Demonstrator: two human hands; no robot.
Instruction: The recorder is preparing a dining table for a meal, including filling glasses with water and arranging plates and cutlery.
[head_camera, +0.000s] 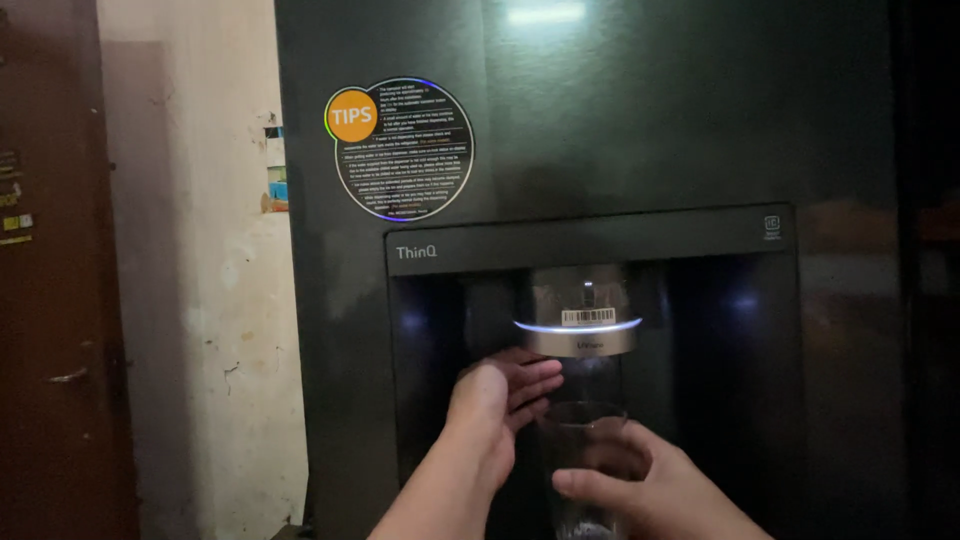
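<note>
One glass (585, 450) in right hand (650, 485), left hand (495, 400) beside, one dispenser (580, 320)

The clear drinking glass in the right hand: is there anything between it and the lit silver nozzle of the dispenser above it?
Nothing visible stands between them. The clear drinking glass, held by the right hand, is directly under the silver nozzle with the blue light ring. The left hand is beside the glass, on its left, not above its rim.
</note>
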